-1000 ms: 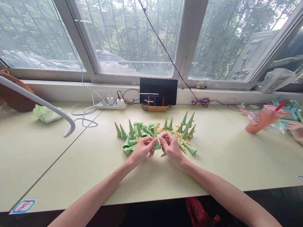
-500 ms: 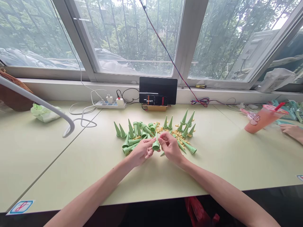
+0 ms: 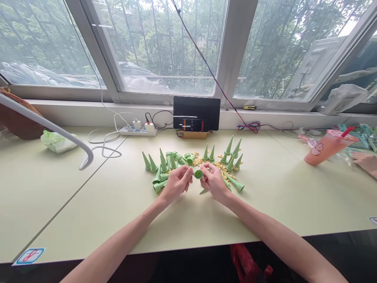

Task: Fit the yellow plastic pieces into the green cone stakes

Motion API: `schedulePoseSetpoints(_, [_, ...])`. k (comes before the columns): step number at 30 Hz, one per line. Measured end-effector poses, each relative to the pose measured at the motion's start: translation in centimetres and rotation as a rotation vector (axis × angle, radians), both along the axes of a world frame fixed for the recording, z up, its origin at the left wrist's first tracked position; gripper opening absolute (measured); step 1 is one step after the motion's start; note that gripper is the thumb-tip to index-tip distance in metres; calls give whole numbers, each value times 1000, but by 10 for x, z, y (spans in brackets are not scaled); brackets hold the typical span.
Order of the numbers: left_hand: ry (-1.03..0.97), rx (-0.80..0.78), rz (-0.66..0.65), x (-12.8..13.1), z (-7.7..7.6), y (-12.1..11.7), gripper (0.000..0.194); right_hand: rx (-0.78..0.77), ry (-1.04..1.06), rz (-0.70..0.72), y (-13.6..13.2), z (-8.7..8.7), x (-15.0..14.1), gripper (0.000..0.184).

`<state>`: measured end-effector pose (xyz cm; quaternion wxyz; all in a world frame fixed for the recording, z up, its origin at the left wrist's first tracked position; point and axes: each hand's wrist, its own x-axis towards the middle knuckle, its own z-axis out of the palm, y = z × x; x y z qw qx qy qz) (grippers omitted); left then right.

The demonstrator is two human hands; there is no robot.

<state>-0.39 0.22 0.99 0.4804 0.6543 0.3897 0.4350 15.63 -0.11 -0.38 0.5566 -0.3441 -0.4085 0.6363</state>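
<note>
A green plastic watering spike, cone-shaped with a ribbed collar, is held up between my two hands, its hollow wide end turned toward me. My right hand pinches it at the right side of the collar. My left hand is closed with thumb and fingertips at the left side of the same spike, partly hiding its narrow part. Behind my left hand lies a pile of green spikes, some upright. Beyond my right hand stand several spikes fitted with small yellow valves. Loose yellow valves lie between the groups.
A phone leans against a dark tablet at the back. A power strip with white cables lies left of them. To the right stand a tilted pink drink cup and another person's hand. A white curved bar crosses the left.
The spike has swung from upright to tilted, its open end now facing me, and shifted slightly up and right. My left fingers have moved from under it to its left side.
</note>
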Motion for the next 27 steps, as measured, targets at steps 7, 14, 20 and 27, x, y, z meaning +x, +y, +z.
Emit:
schedulePoseSetpoints(7, [200,370,7,-3,-1,0,24,-93,75,54,1,4,3,37])
schedulePoseSetpoints(14, [208,348,48,-2,-7,0,19,-85,47,66,0,3,1,43])
schedulePoseSetpoints(20, [148,328,88,1,-11,-2,25,-69,31,59,-2,-1,-2,44])
schedulePoseSetpoints(27, [38,166,87,6,-9,-8,32,8,-27,10,-5,-4,-5,39])
